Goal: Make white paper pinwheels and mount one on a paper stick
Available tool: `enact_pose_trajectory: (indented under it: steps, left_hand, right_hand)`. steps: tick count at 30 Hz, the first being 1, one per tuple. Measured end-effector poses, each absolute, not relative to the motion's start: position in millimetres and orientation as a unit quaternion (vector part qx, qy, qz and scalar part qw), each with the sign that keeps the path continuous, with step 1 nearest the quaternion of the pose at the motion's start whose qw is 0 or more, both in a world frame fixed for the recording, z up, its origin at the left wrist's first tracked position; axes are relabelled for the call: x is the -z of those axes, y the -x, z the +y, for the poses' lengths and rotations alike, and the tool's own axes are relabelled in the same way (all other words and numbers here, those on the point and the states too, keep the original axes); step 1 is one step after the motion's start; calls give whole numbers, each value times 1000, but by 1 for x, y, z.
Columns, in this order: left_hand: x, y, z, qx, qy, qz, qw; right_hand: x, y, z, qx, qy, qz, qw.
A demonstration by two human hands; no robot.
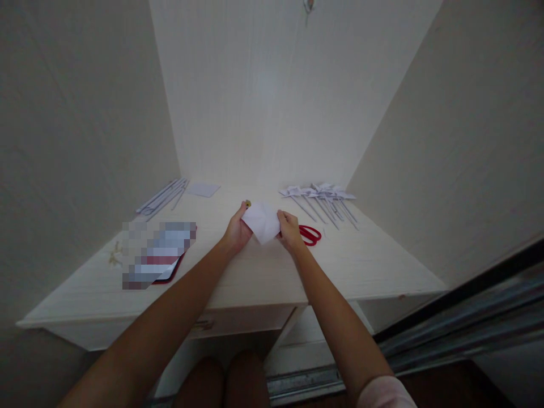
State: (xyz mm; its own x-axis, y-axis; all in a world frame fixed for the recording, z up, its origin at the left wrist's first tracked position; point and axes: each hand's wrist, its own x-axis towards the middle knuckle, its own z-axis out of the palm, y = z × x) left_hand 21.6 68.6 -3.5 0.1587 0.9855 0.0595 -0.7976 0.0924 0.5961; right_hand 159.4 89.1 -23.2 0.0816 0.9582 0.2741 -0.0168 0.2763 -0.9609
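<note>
A piece of white paper (262,222) with a crease is held up between my two hands, just above the desk. My left hand (239,229) grips its left corner, thumb on top. The right corner is pinched in my right hand (289,229). Close behind my left thumb shows a small yellowish object (248,203), too small to make out. Red-handled scissors (310,235) lie beside my right hand, their blades hidden behind it.
White paper pinwheels (325,192) on thin sticks lie at the back right. At the back left are several rolled paper sticks (164,198) and a flat paper square (204,189). A phone (172,255), partly blurred out, rests on the white desk (255,283) at left. Walls enclose three sides.
</note>
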Motion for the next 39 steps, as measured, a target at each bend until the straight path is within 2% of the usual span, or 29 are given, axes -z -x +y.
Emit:
enact_pose_trajectory:
  steps: [6, 20, 39]
  left_hand:
    - [5, -25, 69, -628, -283, 166, 706]
    - [20, -25, 78, -680, -334, 279, 590]
    - [29, -23, 81, -671, -401, 381, 493]
  right_hand:
    - [20, -161, 87, -401, 433, -536, 603]
    - [13, -163, 79, -446, 412, -554, 570]
    - [14, -161, 78, -420, 388, -593, 566]
